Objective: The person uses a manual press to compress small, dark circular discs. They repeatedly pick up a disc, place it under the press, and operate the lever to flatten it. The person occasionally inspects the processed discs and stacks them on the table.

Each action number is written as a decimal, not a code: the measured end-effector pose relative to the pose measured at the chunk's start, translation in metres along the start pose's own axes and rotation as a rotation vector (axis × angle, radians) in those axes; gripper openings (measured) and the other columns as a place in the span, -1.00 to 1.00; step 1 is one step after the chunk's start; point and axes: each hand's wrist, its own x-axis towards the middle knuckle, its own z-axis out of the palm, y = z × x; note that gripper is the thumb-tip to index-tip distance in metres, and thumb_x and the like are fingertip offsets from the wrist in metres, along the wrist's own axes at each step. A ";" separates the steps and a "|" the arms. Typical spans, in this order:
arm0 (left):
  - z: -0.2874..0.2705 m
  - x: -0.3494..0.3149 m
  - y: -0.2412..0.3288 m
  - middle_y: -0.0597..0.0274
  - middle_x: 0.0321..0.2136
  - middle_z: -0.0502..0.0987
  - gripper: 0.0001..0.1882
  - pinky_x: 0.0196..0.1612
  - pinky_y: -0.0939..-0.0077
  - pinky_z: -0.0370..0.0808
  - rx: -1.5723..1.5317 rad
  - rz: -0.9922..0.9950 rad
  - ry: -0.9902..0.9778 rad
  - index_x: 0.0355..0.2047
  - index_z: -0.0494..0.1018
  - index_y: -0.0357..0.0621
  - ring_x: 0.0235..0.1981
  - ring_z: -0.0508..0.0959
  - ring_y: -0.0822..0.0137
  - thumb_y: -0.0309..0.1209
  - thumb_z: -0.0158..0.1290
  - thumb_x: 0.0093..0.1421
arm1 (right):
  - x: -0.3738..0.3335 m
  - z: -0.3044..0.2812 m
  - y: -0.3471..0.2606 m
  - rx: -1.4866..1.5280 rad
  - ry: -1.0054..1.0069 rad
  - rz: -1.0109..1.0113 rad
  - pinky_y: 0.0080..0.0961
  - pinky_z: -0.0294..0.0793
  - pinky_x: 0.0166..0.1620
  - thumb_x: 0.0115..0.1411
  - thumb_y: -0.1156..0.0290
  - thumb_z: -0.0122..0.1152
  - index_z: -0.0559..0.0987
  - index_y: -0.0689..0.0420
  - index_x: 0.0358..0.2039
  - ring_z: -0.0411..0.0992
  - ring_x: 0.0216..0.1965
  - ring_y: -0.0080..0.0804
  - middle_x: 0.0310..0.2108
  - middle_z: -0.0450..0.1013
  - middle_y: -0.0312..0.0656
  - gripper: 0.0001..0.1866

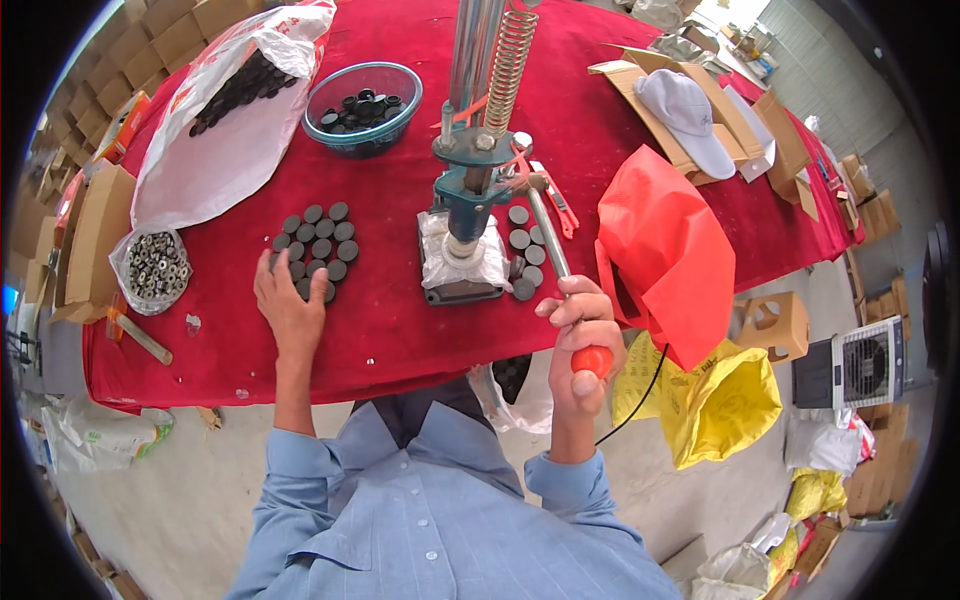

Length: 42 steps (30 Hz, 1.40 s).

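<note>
My left hand (290, 310) rests with fingers apart at the near left side of a cluster of small black discs (323, 229) on the red cloth. Its fingertips touch or nearly touch the closest discs. My right hand (582, 350) is wrapped round the metal lever (550, 232) of a hand press, near its red knob (592, 361). The press (468, 205) stands in front of me, with a tall steel column and a coil spring (510, 70). Its ram meets a base (462, 294) covered in white plastic; whether a piece lies beneath is hidden. More black discs (520, 240) lie right of the base.
A blue-green bowl (365, 146) of black caps and a white sack (200, 185) with black pieces lie at the far left. Metal parts fill a bag (152, 270) at left. A red-orange bag (665, 250) sits right, beyond it a carton with a grey cap (680, 105).
</note>
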 end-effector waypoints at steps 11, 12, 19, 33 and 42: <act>0.024 0.020 -0.023 -0.28 0.46 0.09 -0.20 0.52 0.03 0.06 -0.079 -0.055 -0.179 0.41 0.18 -0.44 0.50 0.07 -0.16 -0.02 0.08 0.43 | -0.005 0.006 0.015 0.081 0.070 -0.060 0.01 0.57 0.07 0.22 -0.20 0.29 0.51 0.12 -0.37 0.36 0.20 0.11 -0.17 0.50 0.00 -0.45; 0.025 0.019 -0.021 -0.25 0.47 0.10 -0.20 0.52 0.06 0.05 -0.076 -0.060 -0.172 0.41 0.18 -0.43 0.51 0.07 -0.14 -0.02 0.07 0.43 | -0.005 0.006 0.013 0.061 0.057 -0.057 0.01 0.57 0.06 0.22 -0.20 0.29 0.51 0.12 -0.37 0.36 0.19 0.11 -0.18 0.50 0.00 -0.45; 0.052 0.016 0.021 -0.42 0.43 0.11 -0.22 0.51 -0.04 0.07 -0.108 -0.012 -0.123 0.33 0.22 -0.60 0.47 0.09 -0.32 -0.15 0.14 0.36 | 0.016 -0.003 -0.003 -0.011 -0.039 -0.034 -0.08 0.56 0.01 0.22 -0.20 0.30 0.52 0.13 -0.40 0.41 0.09 0.04 -0.24 0.50 -0.01 -0.44; 0.020 -0.018 0.097 0.03 0.14 0.39 -0.47 0.15 -0.02 0.32 -0.198 0.155 -0.095 0.16 0.52 -0.13 0.14 0.37 -0.07 -0.24 0.29 0.21 | 0.070 -0.002 -0.026 -0.084 -0.172 -0.138 -0.20 0.57 -0.08 0.31 0.00 0.28 0.56 0.24 -0.27 0.56 -0.20 -0.14 -0.34 0.53 -0.06 -0.54; 0.004 -0.055 0.098 0.09 -0.01 0.52 -0.52 -0.04 0.26 0.49 -0.301 0.286 -0.257 0.10 0.57 -0.21 -0.06 0.52 0.10 -0.52 0.33 0.14 | 0.162 0.026 -0.042 -0.010 -0.106 0.158 -0.58 0.53 -0.33 0.37 0.19 0.17 0.59 0.25 -0.21 0.56 -0.37 -0.47 -0.44 0.52 -0.24 -0.68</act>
